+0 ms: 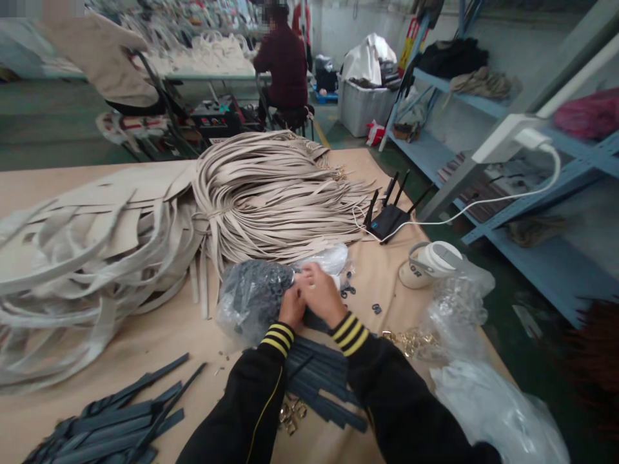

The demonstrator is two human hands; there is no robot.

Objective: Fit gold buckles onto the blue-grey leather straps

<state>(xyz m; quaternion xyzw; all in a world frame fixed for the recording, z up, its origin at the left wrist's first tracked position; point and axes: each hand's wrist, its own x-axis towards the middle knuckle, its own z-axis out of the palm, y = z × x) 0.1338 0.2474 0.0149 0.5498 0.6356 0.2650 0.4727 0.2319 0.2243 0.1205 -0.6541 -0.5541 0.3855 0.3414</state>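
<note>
Closely bunched near the middle of the table (198, 340), with the fingers of left hand (293, 307) and right hand (319, 291) bent inward and meeting at the tips. Too small and too covered by the knuckles to make out anything pinched there, so no telling the thing between the fingertips. Just left of the fingers, partly behind the left hand, see a clear bag (256, 299) full of small dark pieces. Beneath the wrists, find flat dark strips (322, 374) laid side by side, reaching between two black sleeves (406, 386) with yellow-striped cuffs. Beyond the right hand, note a whitish plastic bag (333, 258) and, beside it, a few loose black bits (348, 291).

By the left sleeve, see gold-coloured buckles (292, 415); past the right one, more gold-coloured fittings (411, 343) beside a crumpled clear bag, with white plastic sheeting (498, 406) nearer. Farther right, find a lidded white tub (430, 264) and, behind it, a black router (387, 221) on a white cable. Across the far side, note a tied bundle of beige straps (275, 193); to the left, beige pieces with looped handles (97, 245), and at the near left corner a heap of dark strips. Past the table, see two seated people, a grey bin (362, 109) and blue shelves (420, 154).
</note>
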